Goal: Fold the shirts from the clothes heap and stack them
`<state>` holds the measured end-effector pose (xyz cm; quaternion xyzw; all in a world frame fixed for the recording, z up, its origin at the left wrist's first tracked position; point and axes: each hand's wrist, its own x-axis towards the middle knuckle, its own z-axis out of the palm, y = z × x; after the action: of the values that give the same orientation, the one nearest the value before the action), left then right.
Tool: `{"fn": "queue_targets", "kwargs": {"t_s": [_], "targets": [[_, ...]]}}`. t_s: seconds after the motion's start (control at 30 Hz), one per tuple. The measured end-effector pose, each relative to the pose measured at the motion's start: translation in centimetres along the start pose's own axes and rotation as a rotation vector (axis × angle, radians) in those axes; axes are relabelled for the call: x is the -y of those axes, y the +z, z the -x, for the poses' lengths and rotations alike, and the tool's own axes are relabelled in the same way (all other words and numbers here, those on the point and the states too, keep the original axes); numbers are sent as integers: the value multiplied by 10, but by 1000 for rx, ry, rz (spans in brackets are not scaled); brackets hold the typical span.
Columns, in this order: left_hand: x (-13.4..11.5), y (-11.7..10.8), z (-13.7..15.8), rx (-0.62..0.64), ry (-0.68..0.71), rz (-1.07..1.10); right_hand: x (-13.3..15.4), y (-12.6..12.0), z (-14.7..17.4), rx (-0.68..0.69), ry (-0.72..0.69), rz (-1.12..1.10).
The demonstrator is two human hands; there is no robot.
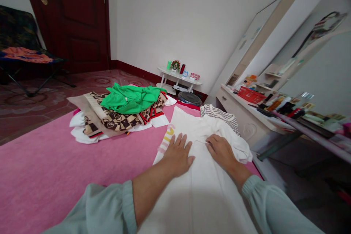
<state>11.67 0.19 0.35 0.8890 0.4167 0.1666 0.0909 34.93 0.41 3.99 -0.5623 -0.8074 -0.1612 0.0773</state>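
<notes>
the left hand (pixel 178 156) lies open and flat on the white garment (pixel 189 193), fingers spread; the right hand (pixel 221 150) rests with its fingers bent onto the cloth, and whether it pinches a fold cannot be told. the smoothing looks partly done: the near stretch lies fairly flat, with a faint crease down it, while the far right part is bunched and wrinkled and seems left to straighten. the garment is spread on the pink cover (pixel 109 168), directly under both hands, running from the near edge of the view to beyond the fingertips. its yellow and pink print (pixel 167 138) lies just to the left of the left hand. a striped top (pixel 221 113) lies beyond the right hand, at the far right. to the far left, a green cloth (pixel 131 98) tops a patterned cloth (pixel 117 119), neither touched by a hand.
</notes>
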Motion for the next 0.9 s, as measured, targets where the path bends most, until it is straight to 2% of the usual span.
{"fn": "queue_targets", "kwargs": {"t_s": [0.1,0.23,0.37,0.47,0.53,0.57,0.67,0.73,0.83,0.9], "targets": [[1,1,0,-23,8,-5,5,-4,3,-14,67,0],[0,1,0,-18,11,-8,13,-13,0,28,29,7],[0,1,0,-14,13,-10,11,-7,-1,-53,56,-63],[2,3,0,-19,9,-7,-2,-1,9,43,61,-124],[3,5,-1,-21,9,-4,-19,-4,20,88,176,-149],[3,6,-1,-21,11,-2,-29,-8,27,56,272,-143],[2,7,-1,-18,9,0,-66,-20,48,-154,560,-53],[2,6,-1,-20,2,-2,-90,-22,61,-232,738,-56],[1,4,0,-23,-2,-4,-113,-14,74,-171,993,-302],[1,4,0,-27,1,-4,-118,-5,78,-110,1043,-484]]}}
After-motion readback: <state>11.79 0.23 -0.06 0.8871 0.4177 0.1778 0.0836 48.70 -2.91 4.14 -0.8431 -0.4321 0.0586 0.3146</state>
